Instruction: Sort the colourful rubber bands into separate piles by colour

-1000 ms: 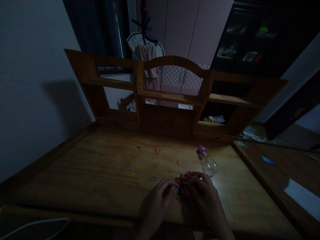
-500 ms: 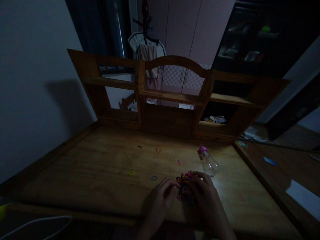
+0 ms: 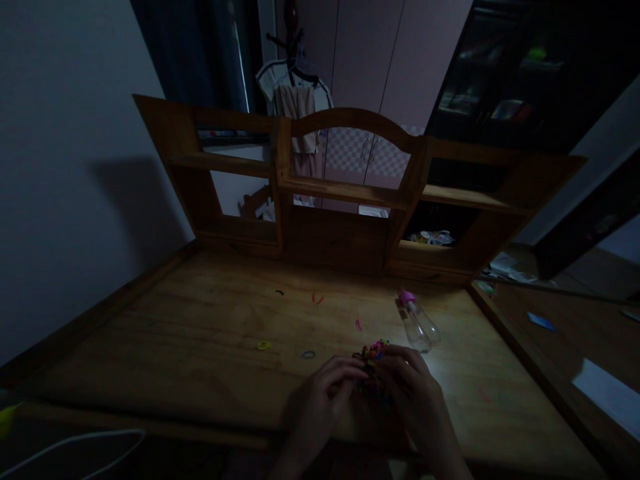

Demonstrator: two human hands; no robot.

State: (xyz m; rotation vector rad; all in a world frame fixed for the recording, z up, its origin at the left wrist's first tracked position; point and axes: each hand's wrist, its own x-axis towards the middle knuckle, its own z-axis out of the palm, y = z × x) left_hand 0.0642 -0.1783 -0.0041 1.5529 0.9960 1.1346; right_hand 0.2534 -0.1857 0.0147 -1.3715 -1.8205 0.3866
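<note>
I count two hands of my own, one left hand (image 3: 325,393) and one right hand (image 3: 416,390), and one clump of coloured bands (image 3: 374,351) at my fingers, its bands too tangled and dark for me to number. Loose on the one desk (image 3: 200,333) I see one black band (image 3: 279,292), one yellow band (image 3: 264,345), one grey band (image 3: 308,355), one pink band (image 3: 359,325) and two red strokes (image 3: 320,301), possibly a single band. I also count one clear bottle (image 3: 419,330), one blue card (image 3: 541,321) and one white sheet (image 3: 607,390).

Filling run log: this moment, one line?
left hand: touching multicoloured band bundle | right hand: holding it | clear pink-capped bottle: on brown wooden desk
</note>
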